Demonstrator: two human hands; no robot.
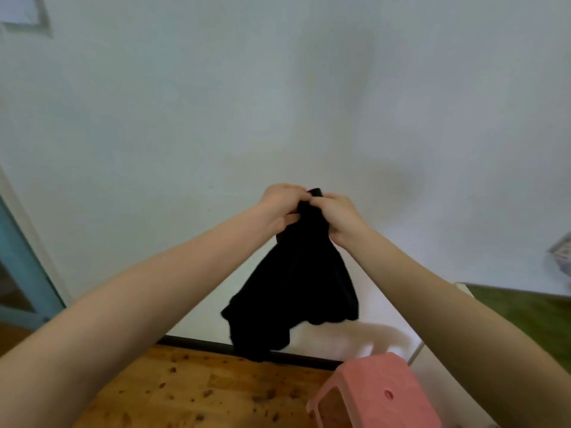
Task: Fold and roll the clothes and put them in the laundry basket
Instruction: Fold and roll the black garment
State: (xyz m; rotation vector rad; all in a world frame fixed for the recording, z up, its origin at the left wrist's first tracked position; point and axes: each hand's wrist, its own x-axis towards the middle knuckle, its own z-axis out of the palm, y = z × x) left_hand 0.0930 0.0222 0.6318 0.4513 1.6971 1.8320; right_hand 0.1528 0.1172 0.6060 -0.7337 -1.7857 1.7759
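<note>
Head view: both bare arms stretched out and up, meeting at centre frame in front of a pale grey-white plaster wall [216, 103]. Left hand [279, 208] closed tight over the top edge of a black, soft fabric garment [293, 288], thumb and fingers pinched on the cloth. Right hand [335, 216] clenched on the same bunched top edge, knuckles just beside those of the left hand, nearly touching. Garment held up in the air, gathered narrow at the hands and flaring wider below, lower hem wavy and hanging free (kind of garment hard to tell, too dark for any detail). Hem hanging in front of the dark skirting strip [293, 356] at the foot of the wall, whether touching anything cannot be told. Below, a knotty orange-brown wooden floor [191, 393]. Near right, a pink plastic stool [374, 393] with a round hole in its flat top, well below the cloth. Far right, a green-topped surface with a white edge [531, 313]. At the left edge, a blue-framed door [21, 267].
</note>
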